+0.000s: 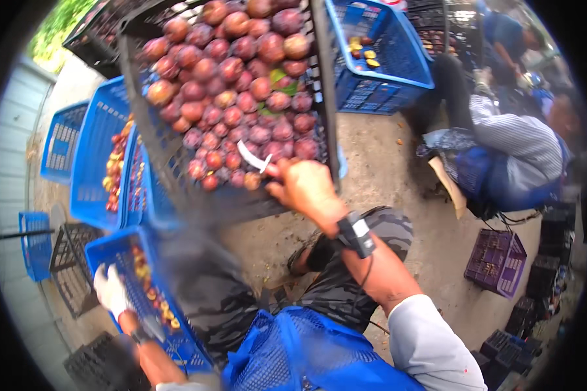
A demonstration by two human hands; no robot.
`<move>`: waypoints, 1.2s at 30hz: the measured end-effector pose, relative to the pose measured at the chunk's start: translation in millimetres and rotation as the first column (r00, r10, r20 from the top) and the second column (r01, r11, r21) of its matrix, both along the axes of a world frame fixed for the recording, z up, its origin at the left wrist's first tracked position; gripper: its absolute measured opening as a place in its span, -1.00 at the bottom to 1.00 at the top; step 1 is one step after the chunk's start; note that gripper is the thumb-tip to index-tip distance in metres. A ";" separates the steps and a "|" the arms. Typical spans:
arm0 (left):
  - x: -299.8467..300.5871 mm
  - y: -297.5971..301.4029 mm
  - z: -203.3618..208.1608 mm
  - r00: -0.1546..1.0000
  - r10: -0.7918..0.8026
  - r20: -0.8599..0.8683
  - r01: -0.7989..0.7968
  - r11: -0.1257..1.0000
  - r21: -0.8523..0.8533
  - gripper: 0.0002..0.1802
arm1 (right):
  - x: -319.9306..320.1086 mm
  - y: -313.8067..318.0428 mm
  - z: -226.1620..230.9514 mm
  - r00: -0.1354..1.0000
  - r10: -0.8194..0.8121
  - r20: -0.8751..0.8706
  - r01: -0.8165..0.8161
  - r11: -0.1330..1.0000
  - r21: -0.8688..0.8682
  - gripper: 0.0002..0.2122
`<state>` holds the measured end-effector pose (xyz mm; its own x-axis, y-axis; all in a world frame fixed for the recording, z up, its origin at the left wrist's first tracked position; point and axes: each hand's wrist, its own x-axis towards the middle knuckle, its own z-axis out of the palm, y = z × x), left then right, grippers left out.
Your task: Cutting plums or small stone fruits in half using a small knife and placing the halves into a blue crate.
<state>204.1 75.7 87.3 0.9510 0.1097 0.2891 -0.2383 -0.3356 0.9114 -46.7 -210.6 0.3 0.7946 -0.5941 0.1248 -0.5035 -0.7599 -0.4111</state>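
Blue mesh apron (293, 355) lies nearest the camera, at six o'clock, between sleeves of pale grey. Just off the centre of view, toward ten o'clock, is a curved knife (251, 158), its pale blade over a load of red and purple plums (231, 68); contact between blade and fruit cannot be determined. Its grip is enclosed by the bare right hand (310, 186), fingers pinching the handle, with a black device (357, 234) strapped at the wrist. These plums fill a black crate (325, 111) at eleven to twelve o'clock, with green leaves (280, 79) among them. At eight o'clock the left hand (113, 292), in a white glove, is at the rim of a blue crate (114, 242) containing cut fruit (152, 294); whether its fingers grip anything cannot be told. Further out, a large blue crate (98, 124) at ten o'clock contains red and yellow fruit. Another blue crate (388, 91), at one o'clock, contains a few pieces, some yellow. A seated person (518, 146) in a striped sleeve occupies two o'clock, and a purple crate (518, 257) stands on the floor (430, 238) toward four o'clock.
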 end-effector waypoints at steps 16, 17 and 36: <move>-118.8 -141.5 -47.7 0.029 -0.820 -0.571 0.251 0.559 -0.790 -0.53 | 43.3 13.3 11.1 0.882 -0.109 0.459 -0.173 0.830 0.531 -0.76; -124.3 -146.1 -47.9 -0.074 -0.836 -0.544 0.136 0.532 -0.836 -0.51 | 42.8 18.7 15.0 0.872 -0.129 0.471 -0.200 0.785 0.586 -0.77; -92.2 -140.9 -122.3 0.126 -0.893 -0.433 0.017 0.438 -0.899 -0.59 | 47.9 39.7 31.2 0.910 0.060 0.410 -0.145 0.973 0.180 -0.79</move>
